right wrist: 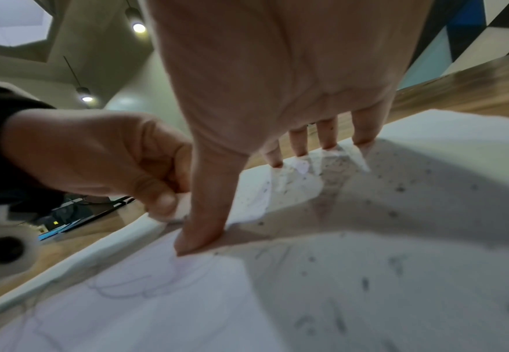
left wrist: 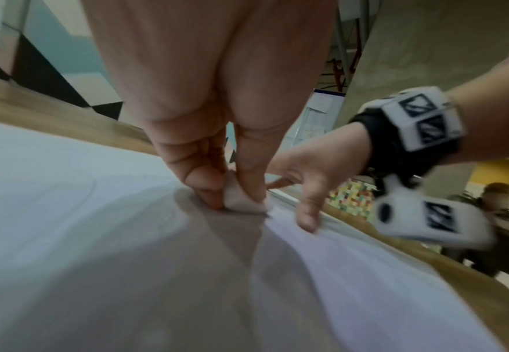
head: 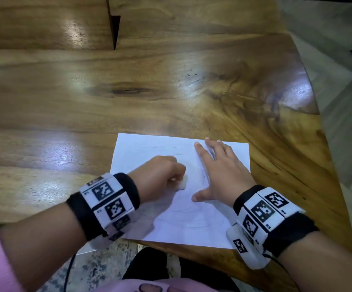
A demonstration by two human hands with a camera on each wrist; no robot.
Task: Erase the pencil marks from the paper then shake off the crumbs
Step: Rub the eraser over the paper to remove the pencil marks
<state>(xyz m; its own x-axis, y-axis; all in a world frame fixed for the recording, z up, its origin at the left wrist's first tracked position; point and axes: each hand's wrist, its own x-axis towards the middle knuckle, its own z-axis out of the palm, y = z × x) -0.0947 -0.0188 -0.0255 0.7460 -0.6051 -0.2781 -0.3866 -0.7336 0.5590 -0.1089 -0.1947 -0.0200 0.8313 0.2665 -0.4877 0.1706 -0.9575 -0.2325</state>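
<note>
Left hand pinches an eraser on the paper while the right hand pins the sheet flat

The paper (head: pixel 166 220) lies on the wooden table (head: pixel 170 91) at its near edge, faint pencil marks (right wrist: pixel 132 285) curving across it and dark crumbs (right wrist: pixel 400 189) scattered near the right hand. The left hand (head: pixel 160 175) is curled into a loose fist, knuckles up, wrist angled in from the left, its thumb and fingertips (left wrist: pixel 207 190) pinching a small white eraser (left wrist: pixel 244 202) whose lower end touches the sheet near its middle. The right hand (head: pixel 223 171) lies just beside it, palm down, fingers straight and spread, thumb (right wrist: pixel 198 228) splayed toward the eraser, its tip pressing on the paper. Both wrists carry black bands with white marker blocks (head: pixel 107 199)
</note>
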